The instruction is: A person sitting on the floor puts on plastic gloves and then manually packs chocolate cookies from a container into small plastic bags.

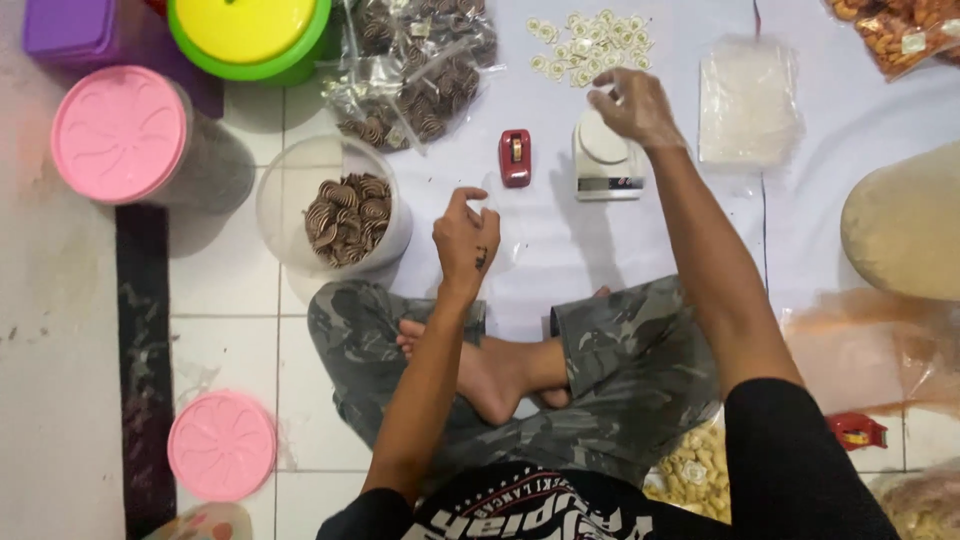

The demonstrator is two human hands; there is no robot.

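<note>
I sit cross-legged on a white sheet [560, 250] on a tiled floor. My left hand [465, 238] hovers in front of my knees, its fingers pinched on a thin clear plastic bag [505, 215] that is hard to make out. My right hand [635, 105] reaches forward over a small white kitchen scale [605, 155], fingers curled; whether it holds anything I cannot tell. A red tape dispenser [515, 157] lies just left of the scale. An open clear tub [345, 210] of brown swirl cookies stands left of my left hand.
Small white round pieces [590, 45] lie scattered beyond the scale. Bags of swirl cookies [415, 75] lie at the top, a stack of clear bags [748, 100] at the right. A pink-lidded jar [130, 135], a loose pink lid [222, 445] and a yellow-green container [250, 35] stand at the left.
</note>
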